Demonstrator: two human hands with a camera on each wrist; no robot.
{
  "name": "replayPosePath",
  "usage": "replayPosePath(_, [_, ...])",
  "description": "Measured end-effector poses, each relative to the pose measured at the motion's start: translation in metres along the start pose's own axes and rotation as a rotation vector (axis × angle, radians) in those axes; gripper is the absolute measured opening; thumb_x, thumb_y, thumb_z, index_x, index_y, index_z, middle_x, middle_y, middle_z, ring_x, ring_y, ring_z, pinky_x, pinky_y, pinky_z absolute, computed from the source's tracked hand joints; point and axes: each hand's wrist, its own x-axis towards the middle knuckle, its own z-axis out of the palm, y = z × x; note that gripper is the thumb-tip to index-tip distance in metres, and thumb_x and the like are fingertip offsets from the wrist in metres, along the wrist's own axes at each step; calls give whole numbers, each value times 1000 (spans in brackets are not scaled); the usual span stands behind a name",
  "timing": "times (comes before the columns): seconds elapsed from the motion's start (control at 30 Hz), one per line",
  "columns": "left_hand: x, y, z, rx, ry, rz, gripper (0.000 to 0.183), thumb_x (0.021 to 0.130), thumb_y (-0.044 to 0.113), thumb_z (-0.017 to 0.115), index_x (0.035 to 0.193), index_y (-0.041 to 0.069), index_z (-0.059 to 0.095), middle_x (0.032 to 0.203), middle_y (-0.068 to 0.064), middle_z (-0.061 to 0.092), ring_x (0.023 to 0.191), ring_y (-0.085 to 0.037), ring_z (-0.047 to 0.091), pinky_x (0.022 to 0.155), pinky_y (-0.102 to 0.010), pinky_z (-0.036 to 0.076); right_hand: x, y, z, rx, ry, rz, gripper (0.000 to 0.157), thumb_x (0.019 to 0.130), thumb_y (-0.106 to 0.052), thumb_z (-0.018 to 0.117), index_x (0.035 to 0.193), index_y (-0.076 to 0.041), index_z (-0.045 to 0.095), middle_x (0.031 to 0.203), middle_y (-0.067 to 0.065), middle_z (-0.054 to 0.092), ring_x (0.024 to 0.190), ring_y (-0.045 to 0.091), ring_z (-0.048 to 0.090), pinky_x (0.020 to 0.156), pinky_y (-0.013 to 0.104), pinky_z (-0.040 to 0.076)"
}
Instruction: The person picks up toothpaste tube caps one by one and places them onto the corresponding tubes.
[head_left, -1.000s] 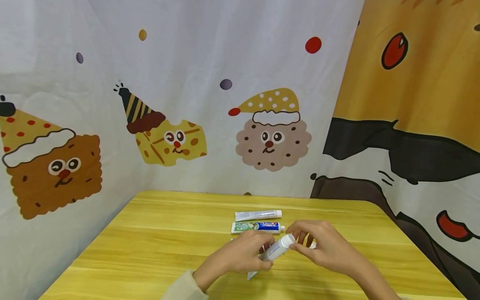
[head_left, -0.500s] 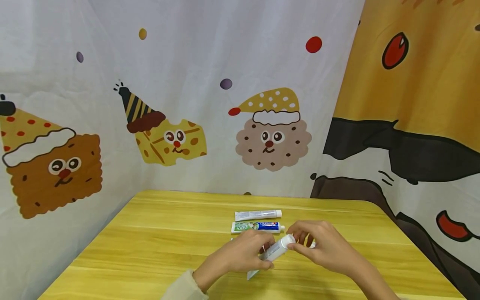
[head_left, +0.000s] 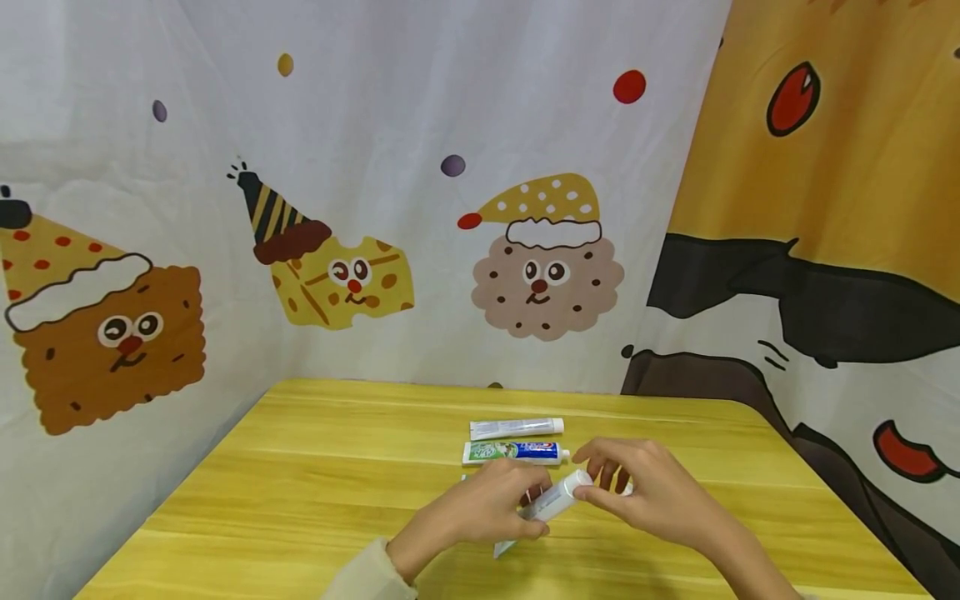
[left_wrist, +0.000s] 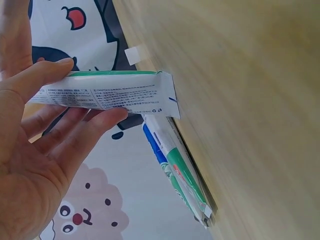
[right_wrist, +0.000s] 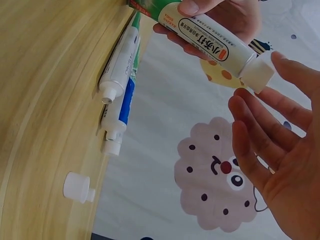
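Note:
My left hand (head_left: 491, 504) holds a white-and-green toothpaste tube (right_wrist: 202, 37) between thumb and fingers, tilted with its capped end up and to the right. In the left wrist view its flat crimped tail (left_wrist: 167, 97) sticks out past the fingers. The white cap (right_wrist: 257, 75) sits on the tube's end. My right hand (head_left: 648, 492) pinches that cap loosely, thumb on one side and fingertips on the other. Beyond the hands lie a white tube (head_left: 516, 429) and a green-and-blue toothpaste tube (head_left: 513, 453). Another tube (right_wrist: 117, 65), its nozzle bare, is mostly hidden by my left hand in the head view.
On the yellow wood-grain table (head_left: 300, 483), a loose white cap (right_wrist: 76, 187) lies by the right hand, with part of another small white piece showing behind it. A curtain (head_left: 360, 125) printed with cartoon snacks hangs behind the table's far edge.
My right thumb has shifted slightly left on the cap. The left hand keeps its hold on the tube, and the tubes on the table lie as before.

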Motion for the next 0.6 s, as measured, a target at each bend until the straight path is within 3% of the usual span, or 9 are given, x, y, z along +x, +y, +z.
replayPosePath(0.33, [0, 1, -1, 4, 4, 3, 27, 86, 26, 84, 107, 17, 70, 93, 9, 73, 78, 6, 59, 68, -10, 48, 0, 1, 1, 16, -12, -22, 8, 95, -33, 76, 99, -30, 70, 85, -21, 68, 69, -6, 58, 59, 21, 54])
replayPosePath(0.6, [0, 1, -2, 11, -5, -3, 26, 86, 26, 84, 105, 17, 70, 92, 10, 72, 77, 6, 59, 67, -10, 47, 1, 1, 2, 13, -21, -7, 10, 95, -36, 75, 98, -29, 69, 81, -23, 65, 67, -6, 57, 58, 21, 53])
